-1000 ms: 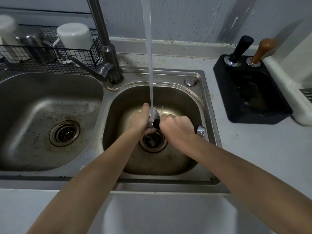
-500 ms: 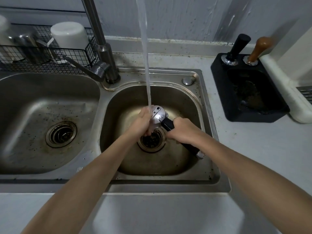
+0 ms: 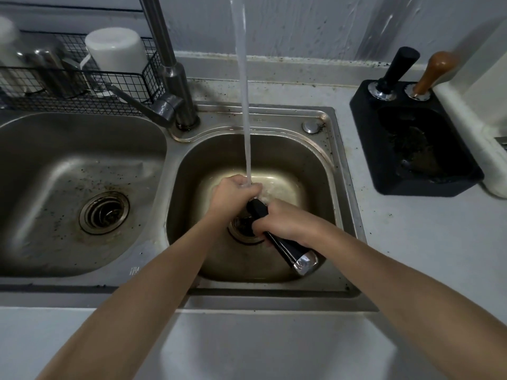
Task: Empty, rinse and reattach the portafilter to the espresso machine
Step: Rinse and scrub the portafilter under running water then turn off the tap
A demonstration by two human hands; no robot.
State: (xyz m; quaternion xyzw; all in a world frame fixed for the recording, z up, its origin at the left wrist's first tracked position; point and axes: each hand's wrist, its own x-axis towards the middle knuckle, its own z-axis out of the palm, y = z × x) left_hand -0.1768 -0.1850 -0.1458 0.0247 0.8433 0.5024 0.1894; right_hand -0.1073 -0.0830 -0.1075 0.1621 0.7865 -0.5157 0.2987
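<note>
Metal portafilter head now hidden under clenched left hand [image 3: 233, 193]; right hand [image 3: 285, 224] grasping black-handled steel portafilter [image 3: 285, 249].

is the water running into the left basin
No, the stream falls into the right basin, onto the left hand at the portafilter.

Speckled brushed-steel sink [image 3: 340, 171] — glossy black portafilter [image 3: 277, 242] handle with chrome cap, matt black tamper tray [image 3: 367, 149].
</note>
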